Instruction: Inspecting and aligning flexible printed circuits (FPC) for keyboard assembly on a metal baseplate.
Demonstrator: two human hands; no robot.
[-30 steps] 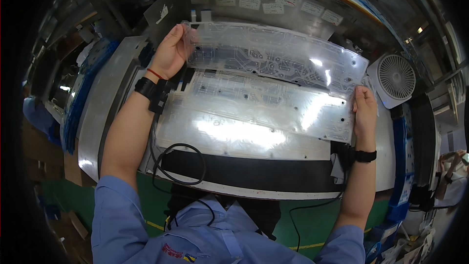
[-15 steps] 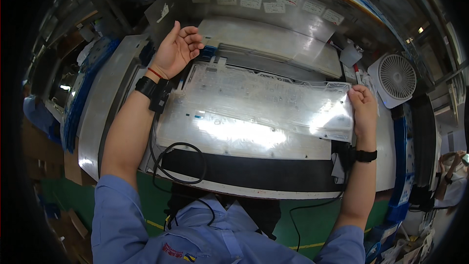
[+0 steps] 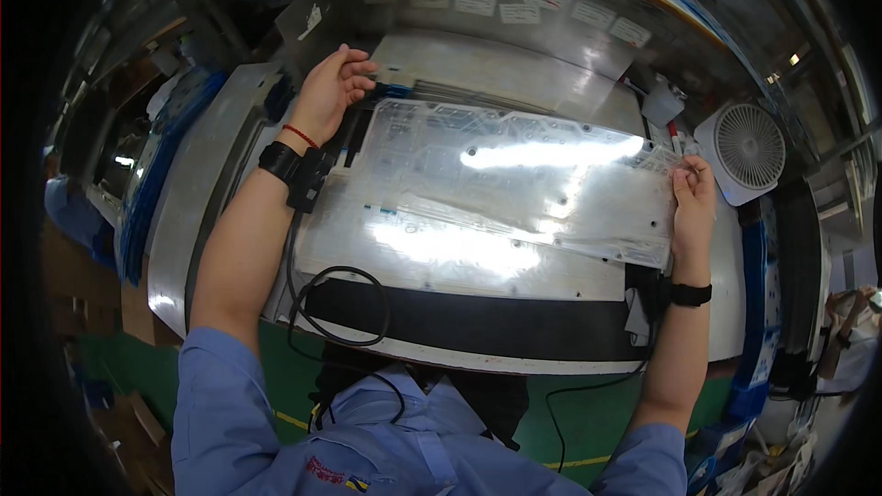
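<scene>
A thin, clear plastic sheet [image 3: 514, 184] with fine printed lines and small holes lies tilted above a metal plate [image 3: 441, 280]. My right hand [image 3: 695, 204] grips its right edge, thumb on top near the far corner. Beyond the sheet's far left corner, my left hand [image 3: 335, 92] is raised in the air with loosely bent fingers apart, holding nothing. A black band with a small dark box [image 3: 310, 179] sits on my left wrist. Bright reflections hide part of the sheet's surface.
A black cable [image 3: 381, 312] loops over the front left of the bench. At the right stands a white fan [image 3: 746, 149], near a small whitish container [image 3: 662, 104]. Paper labels [image 3: 475, 3] line the metal back panel. Blue-edged stacks [image 3: 175, 156] stand at the left.
The clear sheet has shifted slightly right and its far side has lifted and tilted, moving the reflections. My right hand moved slightly right with it. My left hand turned, its fingers more bent.
</scene>
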